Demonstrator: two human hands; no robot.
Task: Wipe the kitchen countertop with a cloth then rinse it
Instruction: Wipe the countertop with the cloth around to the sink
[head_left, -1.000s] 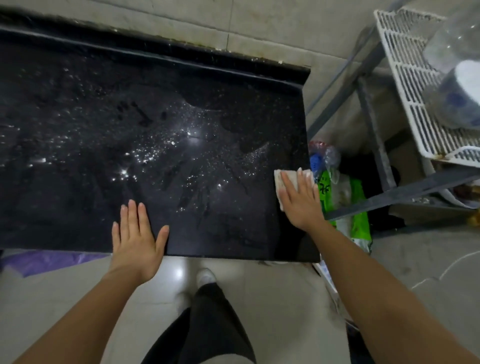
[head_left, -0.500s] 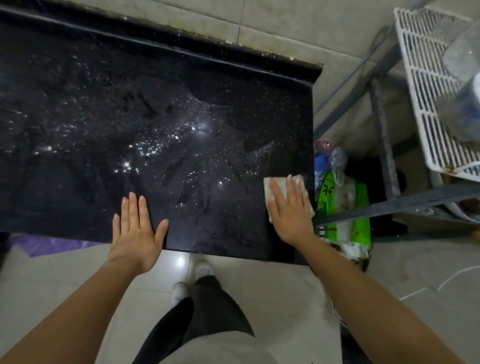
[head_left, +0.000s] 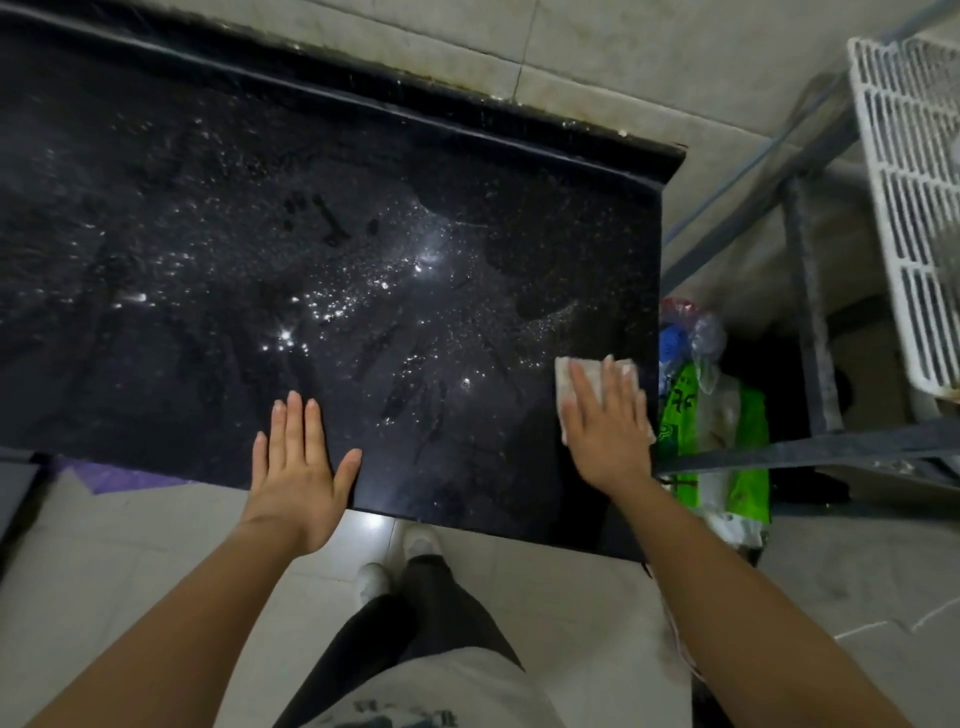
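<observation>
- Right hand, fingers flat, presses the cloth near the countertop right edge.
- Left hand, fingers spread, lies empty at the front edge.

Cloth: mostly hidden under the right hand; only its far edge and corner show.
Bench: cut off by the left picture edge.
Wire rack: right of the hand, cut off by the frame.
Bag print: illegible.

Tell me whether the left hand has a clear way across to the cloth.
Probably yes: the left hand lies flat on the countertop, bare surface between it and the cloth, though the right hand covers most of it.
</observation>
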